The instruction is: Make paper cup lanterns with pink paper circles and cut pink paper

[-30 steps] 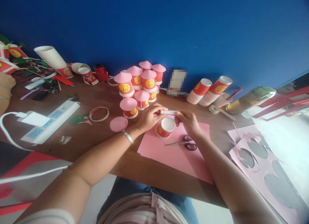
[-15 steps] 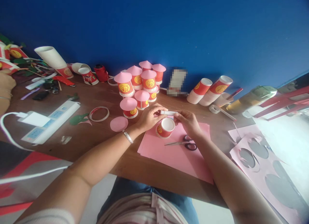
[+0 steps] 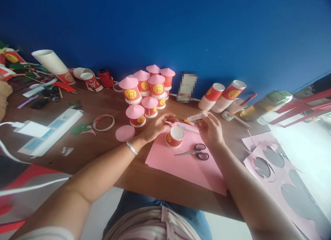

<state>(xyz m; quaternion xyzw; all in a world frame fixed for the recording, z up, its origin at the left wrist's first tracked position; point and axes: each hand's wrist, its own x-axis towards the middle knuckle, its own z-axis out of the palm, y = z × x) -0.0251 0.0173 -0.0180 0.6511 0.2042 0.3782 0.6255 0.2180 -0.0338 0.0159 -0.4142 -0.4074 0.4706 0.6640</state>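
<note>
My right hand [image 3: 212, 128] holds a slim white tube [image 3: 196, 116] with small dark print, pinched between thumb and fingers above the back of the pink paper [image 3: 178, 164]. My left hand [image 3: 159, 126] is open and empty, fingers reaching right, just behind a short red paper cup [image 3: 175, 136] with a white rim and gold emblem. The cup stands upright on the paper between my hands. Scissors [image 3: 192, 152] with dark handles lie beside it. Near my right fingers are a yellow stick-like thing [image 3: 189, 122] and a pale blue pen-like thing [image 3: 190, 129].
Several red cups with pink cone tops [image 3: 135, 111] stand at the back. A pink paper disc [image 3: 125, 133] and a ring [image 3: 103, 123] lie left, near a power strip [image 3: 50, 132]. Stacked cups [image 3: 211, 96], tape [image 3: 227, 115], a bottle [image 3: 266, 104] and paper offcuts [image 3: 274, 157] are right.
My left hand has come off the white tube and its fingers have opened. My right hand has carried the tube to the right, uncovering the yellow stick-like thing.
</note>
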